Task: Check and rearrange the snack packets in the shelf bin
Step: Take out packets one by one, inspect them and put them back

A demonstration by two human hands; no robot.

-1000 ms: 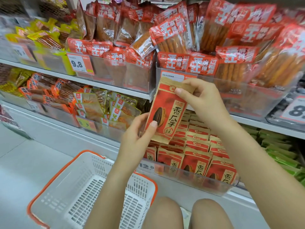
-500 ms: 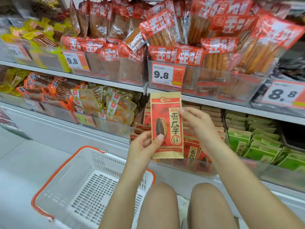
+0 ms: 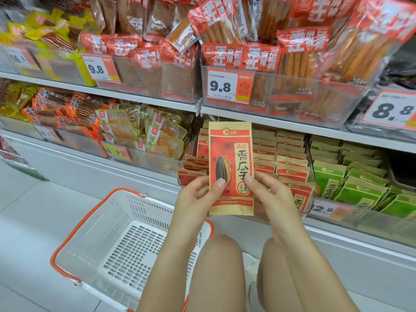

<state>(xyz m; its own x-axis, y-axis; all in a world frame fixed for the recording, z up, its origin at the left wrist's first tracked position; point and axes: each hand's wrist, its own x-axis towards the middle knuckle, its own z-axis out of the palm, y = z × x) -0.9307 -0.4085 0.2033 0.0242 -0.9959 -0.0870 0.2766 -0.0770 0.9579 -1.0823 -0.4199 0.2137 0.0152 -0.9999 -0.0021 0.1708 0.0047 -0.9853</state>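
Nearest the camera, two bare knees (image 3: 216, 273) frame the lower edge, the person crouching before the shelving. To their left a white shopping basket (image 3: 94, 251) with an orange rim stands on the pale floor (image 3: 33, 212), nothing visible inside it.

Above the knees, both hands hold one red-and-tan sunflower seed packet (image 3: 230, 158) upright, its printed face toward the camera. The left hand (image 3: 198, 197) has its grip closed on the packet's lower left edge, thumb across the front and fingers behind. The right hand (image 3: 267, 197) pinches the lower right edge in the same way, thumb in front.

Just behind the packet lies the clear shelf bin (image 3: 308, 206) on the lower shelf, holding rows of matching red packets (image 3: 290, 170) that stand on edge; those at the bin's left lean at an angle. A price tag (image 3: 324, 209) reading 12.8 is fixed to the front just right of the bin. To the right sit green packets (image 3: 360, 188) of similar form; to the left, a bin of clear-windowed snack pouches (image 3: 144, 134).

Farthest, the upper shelf (image 3: 270, 119) carries clear bins of red-labelled stick snacks (image 3: 299, 59), with price tags of 9.8 (image 3: 221, 86) and 8.8 (image 3: 391, 111) along their fronts.
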